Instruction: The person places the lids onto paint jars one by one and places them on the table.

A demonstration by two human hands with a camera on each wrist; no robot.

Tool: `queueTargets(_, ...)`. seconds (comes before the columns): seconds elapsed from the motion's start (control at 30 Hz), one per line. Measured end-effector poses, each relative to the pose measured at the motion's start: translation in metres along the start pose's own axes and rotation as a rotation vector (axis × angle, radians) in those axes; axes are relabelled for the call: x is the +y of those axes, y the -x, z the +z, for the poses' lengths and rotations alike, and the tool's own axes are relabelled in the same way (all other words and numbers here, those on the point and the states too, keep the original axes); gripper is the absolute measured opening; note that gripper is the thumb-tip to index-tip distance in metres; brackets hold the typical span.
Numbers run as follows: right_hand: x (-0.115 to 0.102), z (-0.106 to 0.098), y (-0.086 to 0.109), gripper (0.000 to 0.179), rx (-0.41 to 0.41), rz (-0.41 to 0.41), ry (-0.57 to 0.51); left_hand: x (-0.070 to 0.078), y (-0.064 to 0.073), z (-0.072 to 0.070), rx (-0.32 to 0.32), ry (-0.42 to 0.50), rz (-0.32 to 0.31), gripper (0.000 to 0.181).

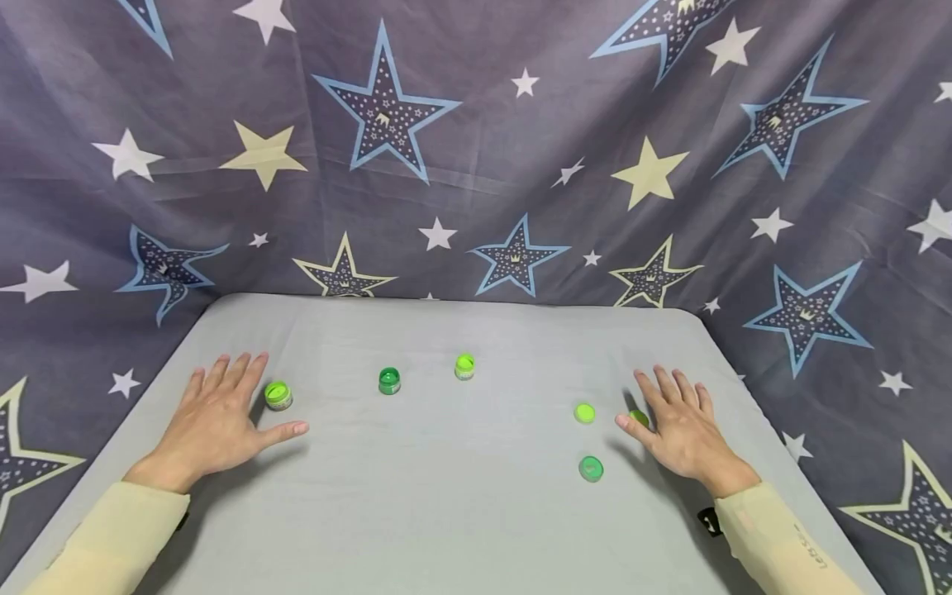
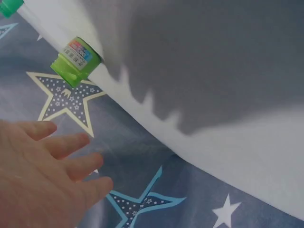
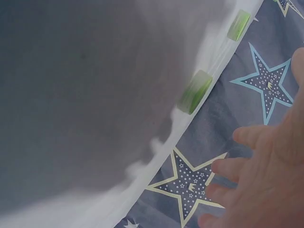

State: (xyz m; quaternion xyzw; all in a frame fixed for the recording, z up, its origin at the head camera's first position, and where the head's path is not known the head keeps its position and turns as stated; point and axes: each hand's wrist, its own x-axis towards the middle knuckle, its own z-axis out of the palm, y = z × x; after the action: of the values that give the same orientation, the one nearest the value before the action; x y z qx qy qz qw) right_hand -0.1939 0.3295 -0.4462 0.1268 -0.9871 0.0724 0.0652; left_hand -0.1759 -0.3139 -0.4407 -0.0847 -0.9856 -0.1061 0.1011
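My left hand (image 1: 216, 421) is held over the left side of the table with its fingers straight and spread, holding nothing. Just beyond its thumb stands a small uncapped jar of lime-green paint (image 1: 278, 395), whose label shows in the left wrist view. A dark green paint jar (image 1: 389, 381) and a yellow-green paint jar (image 1: 464, 367) stand farther in, both uncapped. On the right, my right hand (image 1: 684, 434) hovers with spread fingers and an empty palm. It partly hides one green lid (image 1: 639, 419). Left of it lie a yellow-green lid (image 1: 584, 413) and a darker green lid (image 1: 591, 468).
A pale grey cloth covers the table (image 1: 416, 512). Behind and at both sides hangs a dark curtain (image 1: 461, 190) printed with stars, meeting the table's back edge. Both hands throw shadows on the cloth.
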Motion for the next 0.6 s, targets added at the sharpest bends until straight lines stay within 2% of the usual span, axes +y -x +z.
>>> queueTargets(0.23, -0.001, 0.003, 0.000, 0.087, -0.009, -0.012, -0.019, -0.002, -0.005, 0.003, 0.053, 0.060, 0.030, 0.120)
queueTargets(0.33, -0.002, 0.003, 0.001, 0.087, -0.013, -0.016, -0.022, -0.003, -0.007, 0.004, 0.063, 0.087, 0.021, 0.117)
queueTargets(0.53, -0.004, 0.004, 0.001, 0.086, -0.003, -0.028, -0.029, -0.006, -0.010, 0.004, -0.048, 0.133, -0.074, 0.115)
queueTargets(0.6, -0.005, 0.004, 0.001, 0.086, 0.000, -0.031, -0.031, -0.007, -0.011, 0.004, -0.062, 0.148, -0.088, 0.111)
